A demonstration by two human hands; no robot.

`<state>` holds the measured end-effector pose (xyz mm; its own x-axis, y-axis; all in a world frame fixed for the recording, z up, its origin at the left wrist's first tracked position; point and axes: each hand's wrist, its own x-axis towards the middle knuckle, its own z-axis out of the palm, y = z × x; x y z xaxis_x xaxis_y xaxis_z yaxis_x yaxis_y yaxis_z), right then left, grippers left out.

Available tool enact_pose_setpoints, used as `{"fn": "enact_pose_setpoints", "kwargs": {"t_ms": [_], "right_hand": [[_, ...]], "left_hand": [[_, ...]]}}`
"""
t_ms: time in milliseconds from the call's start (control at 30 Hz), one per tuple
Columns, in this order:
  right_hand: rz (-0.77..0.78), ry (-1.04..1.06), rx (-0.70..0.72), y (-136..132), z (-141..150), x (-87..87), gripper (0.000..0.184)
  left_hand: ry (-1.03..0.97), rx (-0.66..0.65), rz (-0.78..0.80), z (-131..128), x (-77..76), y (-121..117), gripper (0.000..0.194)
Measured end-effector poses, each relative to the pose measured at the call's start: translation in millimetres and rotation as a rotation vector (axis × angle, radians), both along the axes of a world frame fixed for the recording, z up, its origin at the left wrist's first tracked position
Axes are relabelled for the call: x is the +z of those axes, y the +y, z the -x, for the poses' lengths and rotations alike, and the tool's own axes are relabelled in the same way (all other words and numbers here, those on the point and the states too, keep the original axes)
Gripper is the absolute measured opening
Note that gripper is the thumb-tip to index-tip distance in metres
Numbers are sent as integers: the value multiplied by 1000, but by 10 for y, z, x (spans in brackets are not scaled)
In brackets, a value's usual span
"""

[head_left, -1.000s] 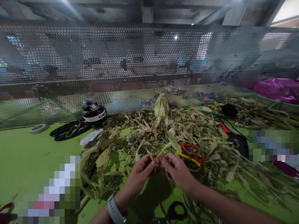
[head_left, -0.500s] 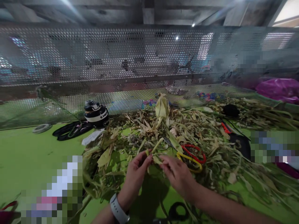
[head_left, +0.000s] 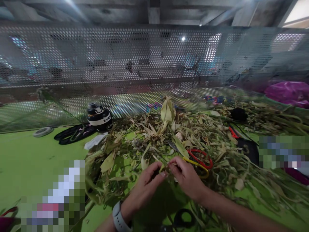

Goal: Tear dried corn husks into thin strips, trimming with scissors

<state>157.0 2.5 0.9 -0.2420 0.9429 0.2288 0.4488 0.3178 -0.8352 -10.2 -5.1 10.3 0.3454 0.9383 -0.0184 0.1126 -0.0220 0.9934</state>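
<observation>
My left hand [head_left: 147,184], with a pale watch at its wrist, pinches a strip of green leaf [head_left: 163,168] between thumb and fingers. Close on its right, my right hand [head_left: 185,179] grips the other end with its fingertips. Just beyond that hand lie scissors [head_left: 209,163] with one red and one yellow handle, partly buried in leaves. Dried leaves and stems [head_left: 212,135] spread behind and around both hands. A large pale husk-like bundle [head_left: 167,111] stands up at the back of the heap.
A black ring-shaped handle [head_left: 183,211] lies near the front edge. At left back are a black jug [head_left: 100,117], a white tape roll [head_left: 43,131] and a crumpled white sheet [head_left: 95,141]. A perforated metal screen [head_left: 135,58] closes off the back. A purple bag [head_left: 287,93] sits at right.
Both hands shift slightly while handling the leaf strip. Half a second ago they were further apart with a longer piece showing; now the fingertips are closer and lower. The scissors have not moved.
</observation>
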Motion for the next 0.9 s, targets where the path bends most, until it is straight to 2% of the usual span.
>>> {"fn": "enact_pose_setpoints", "kwargs": {"t_ms": [67,133,200,267,333,400,500,567,767,900], "right_hand": [[203,205,-16,11,5,21,19],[357,436,-26,23,-4,54,26],[406,629,-19,36,-30,85,32],[382,720,23,44,-62,103,32],[371,707,81,45,-85,111,32],[342,636,119,40,-90,118,28],[184,533,91,36,-73,133,19],[157,520,74,40,-64,132,19],[573,617,100,78,-75,79,32],[611,611,69,107,-58,75,33]], "left_hand": [[-70,-28,39,-11,-20,28,19],[-171,-15,147,-15,-49,68,22],[-272,29,290,-6,-75,108,24],[-359,78,406,13,-94,139,25],[-432,97,465,32,-103,155,26],[-474,58,488,43,-104,155,25],[-449,-6,480,35,-99,134,25],[-420,-9,443,20,-96,121,26],[-380,19,285,-3,-111,117,25],[-410,-15,290,3,-101,92,19]]}}
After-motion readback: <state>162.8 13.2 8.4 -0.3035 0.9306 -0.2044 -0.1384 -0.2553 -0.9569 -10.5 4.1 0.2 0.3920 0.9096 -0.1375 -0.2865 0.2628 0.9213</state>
